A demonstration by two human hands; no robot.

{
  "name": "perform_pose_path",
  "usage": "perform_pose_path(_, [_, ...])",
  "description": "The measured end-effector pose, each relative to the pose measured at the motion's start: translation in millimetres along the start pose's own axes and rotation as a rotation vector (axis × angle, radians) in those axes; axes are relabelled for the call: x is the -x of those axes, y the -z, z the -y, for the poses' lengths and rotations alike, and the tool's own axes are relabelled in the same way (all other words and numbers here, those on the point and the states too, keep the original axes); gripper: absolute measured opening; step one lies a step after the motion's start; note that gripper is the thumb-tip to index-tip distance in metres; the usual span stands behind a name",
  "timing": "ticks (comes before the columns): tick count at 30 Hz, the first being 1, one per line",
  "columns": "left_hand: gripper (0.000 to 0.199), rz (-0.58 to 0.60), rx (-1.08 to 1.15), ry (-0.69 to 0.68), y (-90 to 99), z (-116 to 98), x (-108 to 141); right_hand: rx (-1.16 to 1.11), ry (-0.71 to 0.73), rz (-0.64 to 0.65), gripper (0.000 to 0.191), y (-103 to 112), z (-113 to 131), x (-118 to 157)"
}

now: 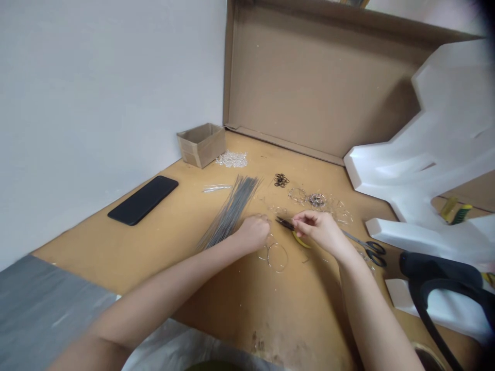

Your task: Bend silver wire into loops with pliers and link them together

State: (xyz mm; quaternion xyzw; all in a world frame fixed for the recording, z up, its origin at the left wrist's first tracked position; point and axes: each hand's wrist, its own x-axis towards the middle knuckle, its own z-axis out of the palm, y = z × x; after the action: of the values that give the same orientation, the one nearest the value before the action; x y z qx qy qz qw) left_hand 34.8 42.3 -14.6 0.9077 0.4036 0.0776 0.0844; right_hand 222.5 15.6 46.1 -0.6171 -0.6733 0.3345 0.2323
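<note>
**Hands?**

Left hand (253, 232) curled just above clear wire rings (277, 256), grip hidden. Right hand (313, 226) in a tight pinch, held item too fine to tell, beside yellow-handled pliers (296, 232) on the worktop (216, 288).

**Risk?**

Probably rings snagging the grey rod bundle (228, 211) after a careless sweep of the wrist.

Craft workshop: tan bench (270, 304) w/ pliers (288, 224), scissors (367, 246), wire rods (230, 211) & cardboard box (201, 145).

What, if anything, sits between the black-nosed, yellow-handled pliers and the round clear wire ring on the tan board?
Nothing clearly does: only bare tan board shows between the pliers and the ring. The left hand sits up and left of the ring, beside that path, though faint clear wire could be hard to see.
</note>
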Motion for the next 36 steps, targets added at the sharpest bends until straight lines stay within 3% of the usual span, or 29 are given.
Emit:
perform_pose_path(6, [0.014, -0.026, 0.136, -0.086, 20.1, 4.2, 10.3, -0.125, 0.005, 0.093, 0.012, -9.9, -15.4, -8.6])
perform_pose_path(11, [0.012, -0.056, 0.171, -0.108, 35.4, 6.0, 17.0, -0.166, -0.024, 0.205, 0.014, -19.2, -8.6, -6.9])
perform_pose_path(16, [0.010, -0.106, 0.164, -0.090, 38.6, 7.3, 20.7, -0.305, -0.063, 0.357, 0.023, -22.1, 0.3, -3.0])
perform_pose_path(23, [0.010, -0.175, 0.224, -0.083, 35.1, 11.5, 28.6, -0.308, -0.070, 0.374, 0.029, -30.6, 9.8, -1.8])
perform_pose_path(26, [0.009, -0.200, 0.374, -0.047, 33.5, 12.4, 29.6, -0.313, -0.063, 0.334, 0.031, -33.0, 14.0, -0.7])
perform_pose_path(30, [0.014, -0.188, 0.823, 0.098, 32.1, 13.4, 26.9, -0.322, -0.023, 0.292, 0.029, -28.5, 14.4, 0.2])
perform_pose_path(33, [0.021, -0.067, 1.103, 0.173, 31.4, 13.9, 24.2, -0.305, 0.009, 0.268, 0.027, -22.3, 13.1, 0.5])
perform_pose_path(36, [0.023, 0.097, 1.208, 0.206, 31.5, 13.2, 23.3, -0.282, 0.030, 0.242, 0.027, -19.4, 12.7, 0.5])
